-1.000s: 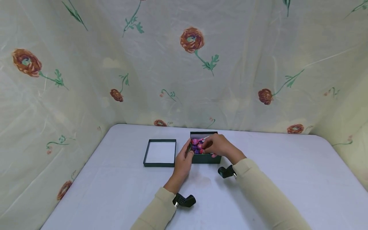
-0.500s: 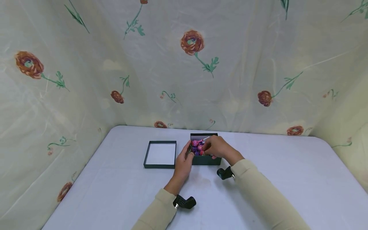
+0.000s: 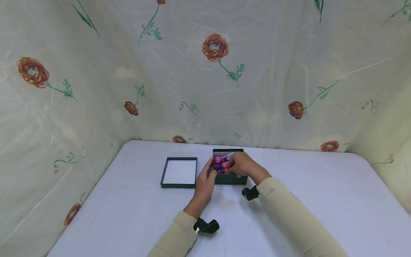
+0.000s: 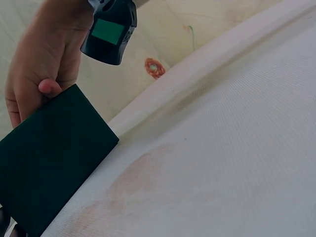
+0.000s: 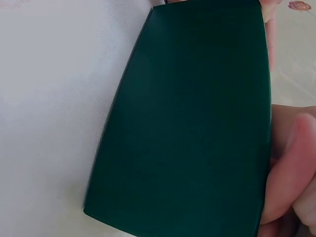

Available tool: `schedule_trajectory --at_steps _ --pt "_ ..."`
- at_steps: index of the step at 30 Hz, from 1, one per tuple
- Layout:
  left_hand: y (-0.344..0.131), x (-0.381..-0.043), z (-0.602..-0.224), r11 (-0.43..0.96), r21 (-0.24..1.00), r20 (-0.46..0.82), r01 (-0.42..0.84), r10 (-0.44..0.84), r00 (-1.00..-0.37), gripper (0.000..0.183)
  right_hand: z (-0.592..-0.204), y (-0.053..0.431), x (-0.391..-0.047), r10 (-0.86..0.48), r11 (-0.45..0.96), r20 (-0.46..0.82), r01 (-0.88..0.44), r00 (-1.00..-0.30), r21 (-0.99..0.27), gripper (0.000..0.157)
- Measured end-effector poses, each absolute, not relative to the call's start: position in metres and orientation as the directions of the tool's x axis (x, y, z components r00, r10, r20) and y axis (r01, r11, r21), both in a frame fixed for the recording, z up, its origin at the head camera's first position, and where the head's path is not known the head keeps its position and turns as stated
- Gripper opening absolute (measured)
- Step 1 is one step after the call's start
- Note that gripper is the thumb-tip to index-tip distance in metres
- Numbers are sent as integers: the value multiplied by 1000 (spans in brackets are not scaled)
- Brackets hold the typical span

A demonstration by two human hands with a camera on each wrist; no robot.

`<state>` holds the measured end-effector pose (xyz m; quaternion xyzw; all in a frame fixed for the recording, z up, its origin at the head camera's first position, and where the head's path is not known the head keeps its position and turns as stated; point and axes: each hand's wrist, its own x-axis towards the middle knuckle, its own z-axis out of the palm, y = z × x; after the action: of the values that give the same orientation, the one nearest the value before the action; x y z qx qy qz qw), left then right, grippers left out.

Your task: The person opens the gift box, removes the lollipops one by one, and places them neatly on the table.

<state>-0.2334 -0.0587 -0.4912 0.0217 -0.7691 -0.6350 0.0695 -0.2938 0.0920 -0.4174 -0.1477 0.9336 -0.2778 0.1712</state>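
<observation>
A dark green open box (image 3: 230, 179) stands near the back of the table with several lollipops (image 3: 218, 166) in pink and purple wrappers inside. My left hand (image 3: 203, 184) grips the box's left side, its thumb at the front corner. Over the right part of the box, my right hand (image 3: 244, 165) reaches in with curled fingers and pinches a pink lollipop; the fingertips are partly hidden. One white stick (image 3: 230, 154) points up beside that hand. Both wrist views mostly show the box's green front wall (image 4: 54, 158), with the right thumb (image 5: 291, 173) near its edge.
Left of the box lies its lid (image 3: 178, 172), white inside with a dark green rim. A white cloth covers the table (image 3: 135, 207). Behind it hangs a flower-patterned curtain (image 3: 257, 71). A small black wrist camera (image 3: 207, 226) is worn on each arm.
The head view has tilted slightly, so everything sits a little lower. Inside the box my right fingers shift a little and a pink lollipop moves slightly. My left hand stays on the box.
</observation>
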Motion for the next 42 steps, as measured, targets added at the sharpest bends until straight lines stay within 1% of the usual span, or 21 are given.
schedule_trajectory --at_steps 5,11,20,25,29,38,42 --pt "-58 -234 -490 202 978 72 46 -125 -989 53 -417 91 -296 -386 824 -250 -210 -888 -526 9" --pt "-57 -235 -490 205 978 67 40 -127 -990 53 -415 90 -296 -396 834 -269 -220 -878 -506 11" --pt "-57 -234 -487 199 974 137 111 -123 -983 52 -414 92 -295 -401 837 -242 -246 -883 -488 15" --pt "-58 -234 -487 206 973 132 106 -119 -984 52 -416 95 -295 -396 817 -205 -242 -895 -523 15" --pt "-58 -234 -487 205 974 123 97 -116 -986 52 -420 99 -293 -388 783 -161 -232 -908 -577 16" --pt "-60 -231 -491 199 979 70 48 -109 -992 51 -428 103 -278 -360 669 12 -267 -933 -694 16" --pt "-60 -231 -492 192 981 63 42 -106 -992 51 -429 103 -274 -330 626 62 -268 -942 -732 16"
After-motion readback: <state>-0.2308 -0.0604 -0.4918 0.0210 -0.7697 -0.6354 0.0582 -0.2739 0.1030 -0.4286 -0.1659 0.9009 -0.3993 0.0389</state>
